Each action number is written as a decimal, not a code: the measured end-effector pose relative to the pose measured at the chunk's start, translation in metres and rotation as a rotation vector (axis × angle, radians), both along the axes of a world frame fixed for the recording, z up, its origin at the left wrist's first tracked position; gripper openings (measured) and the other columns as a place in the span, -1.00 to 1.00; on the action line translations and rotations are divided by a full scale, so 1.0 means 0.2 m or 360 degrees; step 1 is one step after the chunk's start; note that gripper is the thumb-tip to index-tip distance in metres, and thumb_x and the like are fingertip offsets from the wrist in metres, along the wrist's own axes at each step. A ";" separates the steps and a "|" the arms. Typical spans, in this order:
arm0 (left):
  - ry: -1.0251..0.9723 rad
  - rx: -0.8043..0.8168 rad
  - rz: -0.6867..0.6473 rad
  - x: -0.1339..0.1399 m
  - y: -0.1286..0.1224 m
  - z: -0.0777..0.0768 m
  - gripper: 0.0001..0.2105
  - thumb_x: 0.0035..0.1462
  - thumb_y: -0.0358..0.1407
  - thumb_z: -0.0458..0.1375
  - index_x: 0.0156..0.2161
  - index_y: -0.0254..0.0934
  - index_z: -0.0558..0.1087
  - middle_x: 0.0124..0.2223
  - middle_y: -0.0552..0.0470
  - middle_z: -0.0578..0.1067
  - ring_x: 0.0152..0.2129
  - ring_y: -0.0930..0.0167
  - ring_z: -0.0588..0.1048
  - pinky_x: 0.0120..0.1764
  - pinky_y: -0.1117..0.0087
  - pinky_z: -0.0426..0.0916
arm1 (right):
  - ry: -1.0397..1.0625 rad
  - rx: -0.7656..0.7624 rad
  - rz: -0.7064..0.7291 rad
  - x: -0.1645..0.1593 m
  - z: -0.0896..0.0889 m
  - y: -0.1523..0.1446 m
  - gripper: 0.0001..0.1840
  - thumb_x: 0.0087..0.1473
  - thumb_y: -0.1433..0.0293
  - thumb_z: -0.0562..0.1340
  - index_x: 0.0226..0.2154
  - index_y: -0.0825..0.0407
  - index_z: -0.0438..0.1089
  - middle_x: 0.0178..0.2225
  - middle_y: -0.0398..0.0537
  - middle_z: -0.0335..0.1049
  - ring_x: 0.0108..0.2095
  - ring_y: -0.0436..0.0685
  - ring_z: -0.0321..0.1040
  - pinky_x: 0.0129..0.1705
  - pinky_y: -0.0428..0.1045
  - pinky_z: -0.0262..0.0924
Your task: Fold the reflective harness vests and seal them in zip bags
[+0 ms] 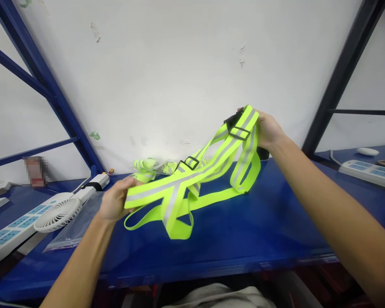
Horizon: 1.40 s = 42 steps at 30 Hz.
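One blue table against white wall

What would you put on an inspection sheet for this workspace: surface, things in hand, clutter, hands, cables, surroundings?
Surface: glossy blue tabletop.
Things in hand: yellow-green reflective harness, grey-striped, with black buckles; held up, its loops hanging.
Clutter: white fan, power strip and clear plastic bag at left; more yellow-green straps behind the harness; second power strip at far right.
Hands: left hand grips the lower end; right hand holds the raised end, fingers mostly hidden.
Cables: white cable by the right-hand strip; its far end cannot be traced.
Surroundings: scuffed white wall, blue frame left, black frame right.
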State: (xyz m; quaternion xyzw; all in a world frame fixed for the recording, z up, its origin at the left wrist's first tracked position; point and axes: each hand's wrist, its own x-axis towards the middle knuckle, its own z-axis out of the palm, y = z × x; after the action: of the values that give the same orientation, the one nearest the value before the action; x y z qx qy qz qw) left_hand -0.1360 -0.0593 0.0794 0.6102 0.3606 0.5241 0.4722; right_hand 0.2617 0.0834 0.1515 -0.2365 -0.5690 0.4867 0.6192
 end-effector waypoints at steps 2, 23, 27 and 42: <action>0.0730 0.0267 0.0002 0.04 -0.08 0.07 -0.63 0.08 -0.02 0.24 -0.57 -0.25 0.46 -0.56 0.06 0.44 -0.61 0.45 0.38 -0.34 0.39 0.44 | -0.0018 0.0025 -0.0024 -0.01 0.01 -0.01 -0.91 -0.04 0.34 0.31 -0.39 -0.04 0.43 -0.44 -0.13 0.40 -0.43 0.10 0.38 -0.39 0.02 0.38; 0.0245 0.0403 -0.0044 0.54 0.24 0.41 -0.61 0.11 -0.13 0.29 0.00 -0.27 0.51 -0.16 -0.08 0.58 -0.24 0.23 0.55 -0.16 0.25 0.44 | -0.0263 0.0445 0.0078 -0.43 0.03 -0.21 -0.60 -0.04 0.02 0.39 -0.15 -0.18 0.51 -0.18 -0.12 0.55 -0.11 0.25 0.48 -0.15 0.16 0.43; 0.0340 0.0541 0.0277 0.53 0.30 0.49 -0.85 0.07 -0.30 0.28 -0.26 -0.34 0.52 -0.33 0.00 0.53 -0.39 0.37 0.48 -0.27 0.35 0.37 | -0.0944 0.0613 -0.0006 -0.26 0.06 -0.19 -0.65 -0.02 0.24 0.41 -0.12 -0.12 0.57 -0.06 -0.07 0.54 0.00 0.31 0.43 0.04 0.25 0.35; 0.0461 0.0948 0.0545 0.53 0.31 0.57 -0.51 -0.09 -0.52 0.24 0.02 -0.27 0.46 -0.30 0.05 0.53 -0.35 0.36 0.49 -0.23 0.38 0.35 | -0.1776 0.0939 -0.0539 -0.43 0.33 -0.32 -0.89 0.07 0.44 0.26 -0.44 -0.02 0.51 -0.49 -0.03 0.42 -0.27 0.32 0.43 -0.16 0.20 0.26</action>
State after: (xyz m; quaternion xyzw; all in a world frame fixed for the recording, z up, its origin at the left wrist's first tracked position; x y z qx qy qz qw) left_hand -0.0295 0.0018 0.1932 0.7196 0.3523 0.5855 0.1236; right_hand 0.1754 0.0187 0.2182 -0.3601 -0.8695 0.0098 0.3379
